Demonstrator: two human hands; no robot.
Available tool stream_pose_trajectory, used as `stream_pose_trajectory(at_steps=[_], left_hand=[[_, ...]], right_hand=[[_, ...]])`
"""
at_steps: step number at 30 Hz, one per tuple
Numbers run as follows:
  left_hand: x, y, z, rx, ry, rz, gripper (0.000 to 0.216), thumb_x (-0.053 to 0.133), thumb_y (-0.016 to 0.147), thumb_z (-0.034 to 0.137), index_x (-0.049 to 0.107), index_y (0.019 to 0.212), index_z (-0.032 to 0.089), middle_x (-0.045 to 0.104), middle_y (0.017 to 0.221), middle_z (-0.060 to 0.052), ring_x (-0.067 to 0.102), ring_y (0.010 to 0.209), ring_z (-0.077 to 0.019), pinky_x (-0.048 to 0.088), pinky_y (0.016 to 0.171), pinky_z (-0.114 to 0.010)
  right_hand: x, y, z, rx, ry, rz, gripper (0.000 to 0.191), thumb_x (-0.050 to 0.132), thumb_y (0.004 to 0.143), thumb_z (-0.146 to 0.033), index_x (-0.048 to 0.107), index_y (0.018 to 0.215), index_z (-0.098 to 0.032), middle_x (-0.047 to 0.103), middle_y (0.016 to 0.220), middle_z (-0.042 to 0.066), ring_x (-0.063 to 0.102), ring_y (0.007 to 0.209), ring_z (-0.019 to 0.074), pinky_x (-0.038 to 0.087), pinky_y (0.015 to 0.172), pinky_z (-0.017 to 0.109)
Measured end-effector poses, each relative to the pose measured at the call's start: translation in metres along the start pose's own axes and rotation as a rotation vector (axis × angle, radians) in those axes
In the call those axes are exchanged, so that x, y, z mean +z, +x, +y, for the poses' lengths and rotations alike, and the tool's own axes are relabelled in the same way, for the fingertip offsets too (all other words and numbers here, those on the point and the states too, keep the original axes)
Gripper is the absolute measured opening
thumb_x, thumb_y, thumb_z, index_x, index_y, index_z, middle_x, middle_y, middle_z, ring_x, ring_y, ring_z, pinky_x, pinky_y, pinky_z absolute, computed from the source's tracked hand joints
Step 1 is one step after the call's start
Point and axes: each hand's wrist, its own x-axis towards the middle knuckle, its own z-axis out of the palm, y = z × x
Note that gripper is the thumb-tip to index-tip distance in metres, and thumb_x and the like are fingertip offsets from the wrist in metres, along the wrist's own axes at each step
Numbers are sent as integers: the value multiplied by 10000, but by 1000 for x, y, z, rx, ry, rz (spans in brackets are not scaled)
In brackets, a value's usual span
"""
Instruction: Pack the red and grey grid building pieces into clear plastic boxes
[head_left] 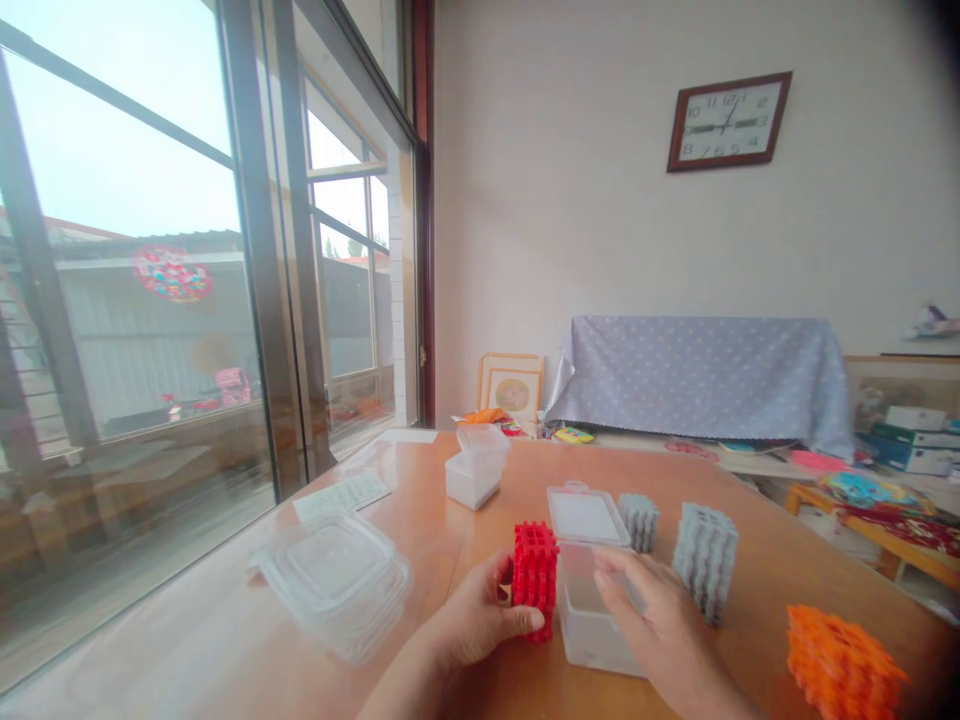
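Note:
My left hand (pixel 480 618) is closed around a red stack of interlocking plastic pieces (pixel 534 570), thumb at its lower front. The stack is upright at the left side of an open clear plastic box (pixel 600 645). Over the right part of this box reaches my right hand (pixel 660 620), its fingers stretched out with nothing visible in them. Whether they touch the rim, I cannot tell. The box's lid (pixel 589 515) is tipped back behind it. Just beyond my right hand stand a small grey stack (pixel 639 522) and a taller grey stack (pixel 705 560).
An orange stack (pixel 846 662) is at the table's right. A second clear box (pixel 474 480) with a raised lid stands farther back. To the left lies a clear lidded container (pixel 334 580) near a paper sheet (pixel 343 495). Windows (pixel 150 300) border the table's left side.

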Motion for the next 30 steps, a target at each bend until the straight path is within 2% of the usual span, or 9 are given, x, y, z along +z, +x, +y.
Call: stream_pose_trajectory(at_steps=[3, 6, 10, 14, 19, 24, 27, 30], left_hand=[[1, -1, 2, -7, -9, 7, 738, 895, 653, 379, 543, 1271, 182, 652, 1019, -48, 599, 793, -145, 447, 725, -251], [1, -3, 7, -29, -30, 4, 843, 900, 644, 387, 495, 1362, 209, 644, 1089, -66, 618, 865, -175, 475, 768, -273], [-3, -4, 9, 13, -32, -7, 797, 869, 682, 438, 519, 1358, 203, 632, 1194, -96, 610, 950, -206, 481, 831, -309], [-4, -2, 6, 41, -29, -21, 729, 851, 704, 459, 558, 1313, 187, 650, 1176, -99, 616, 958, -220, 475, 819, -307], [-4, -1, 3, 50, -47, -34, 729, 858, 696, 459, 566, 1305, 183, 655, 1185, -110, 638, 991, -250, 481, 818, -310], [-4, -4, 7, 42, -40, -13, 790, 865, 685, 463, 535, 1360, 216, 640, 1254, -115, 631, 1068, -284, 487, 867, -338], [-3, -5, 10, 71, -65, -8, 779, 851, 701, 475, 534, 1367, 224, 630, 1287, -118, 619, 1114, -303, 485, 895, -358], [-2, -5, 10, 82, -70, -3, 756, 845, 702, 488, 556, 1344, 213, 648, 1248, -115, 631, 1089, -305, 493, 874, -358]], right_hand=[[-4, 0, -3, -5, -24, -12, 234, 529, 944, -392, 651, 1111, -283, 728, 1064, 44, 663, 1038, 265, 518, 904, 440], [-7, -1, -6, 6, -49, -17, 245, 534, 938, -404, 647, 1131, -303, 729, 1075, 32, 662, 1044, 271, 495, 951, 485], [-9, 1, -11, 14, -35, -36, 274, 524, 946, -400, 627, 1180, -302, 721, 1121, 49, 641, 1099, 280, 456, 1009, 521], [-11, 8, -19, 31, -33, -56, 326, 545, 933, -414, 614, 1233, -307, 717, 1154, 44, 631, 1133, 283, 430, 1054, 539], [-16, 25, -30, 95, 58, -215, 567, 585, 897, -402, 477, 1435, -258, 589, 1405, 103, 534, 1313, 280, 438, 1096, 498], [-16, 52, -36, 41, 145, -421, 823, 688, 796, -364, 345, 1535, -245, 379, 1582, 122, 347, 1461, 304, 298, 1192, 537], [-13, 68, -40, 24, 189, -526, 839, 715, 760, -338, 378, 1523, -255, 406, 1567, 123, 382, 1442, 312, 316, 1178, 534], [-8, 78, -45, 21, 251, -562, 782, 733, 723, -295, 483, 1464, -260, 534, 1475, 117, 512, 1347, 310, 409, 1121, 490]])
